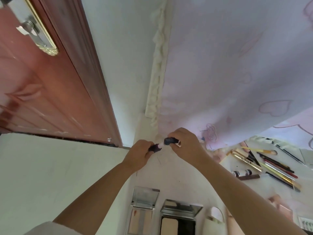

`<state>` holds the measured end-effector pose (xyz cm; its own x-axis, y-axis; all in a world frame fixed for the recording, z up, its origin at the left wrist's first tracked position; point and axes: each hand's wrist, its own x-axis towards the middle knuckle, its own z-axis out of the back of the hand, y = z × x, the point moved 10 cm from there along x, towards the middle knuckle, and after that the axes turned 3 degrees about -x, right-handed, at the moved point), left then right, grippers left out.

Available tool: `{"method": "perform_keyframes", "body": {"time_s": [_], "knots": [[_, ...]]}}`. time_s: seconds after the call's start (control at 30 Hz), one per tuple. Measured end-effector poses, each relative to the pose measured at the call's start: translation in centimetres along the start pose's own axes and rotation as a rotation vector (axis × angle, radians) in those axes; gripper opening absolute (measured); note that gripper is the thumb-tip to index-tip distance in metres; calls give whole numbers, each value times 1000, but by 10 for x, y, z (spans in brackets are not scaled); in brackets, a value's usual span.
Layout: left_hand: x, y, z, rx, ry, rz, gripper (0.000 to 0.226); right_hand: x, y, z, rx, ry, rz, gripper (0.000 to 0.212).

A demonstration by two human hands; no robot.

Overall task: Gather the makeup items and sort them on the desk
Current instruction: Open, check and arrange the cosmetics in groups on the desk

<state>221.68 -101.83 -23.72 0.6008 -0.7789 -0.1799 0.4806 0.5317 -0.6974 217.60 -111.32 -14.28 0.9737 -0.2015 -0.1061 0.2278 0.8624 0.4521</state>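
Gripping the dark tube (154, 147) in your left hand (139, 154) and its cap (169, 141) in your right hand (184, 143) at frame centre, align them squarely before pressing together.

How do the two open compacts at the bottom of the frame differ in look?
The left compact holds pale, pinkish-beige pans set side by side; the right compact holds one cream pan beside a black section. The left compact's frame is light and silvery; the right compact's tray is dark. Both lie open on the desk with mirrored lids up, untouched by either hand.
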Motion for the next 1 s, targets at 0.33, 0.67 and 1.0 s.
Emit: {"method": "perform_keyframes", "body": {"time_s": [0.33, 0.67, 1.0], "knots": [[17, 5, 3, -62, -50, -46, 16, 30, 13, -42, -247, 228, 80, 25], [-1, 28, 12, -99, -62, 55, 41, 27, 16, -51, -313, 278, -6, 51], [-52, 2, 36, 43, -125, 46, 35, -83, -99, -32, -75, 35, -577, 33]]}}
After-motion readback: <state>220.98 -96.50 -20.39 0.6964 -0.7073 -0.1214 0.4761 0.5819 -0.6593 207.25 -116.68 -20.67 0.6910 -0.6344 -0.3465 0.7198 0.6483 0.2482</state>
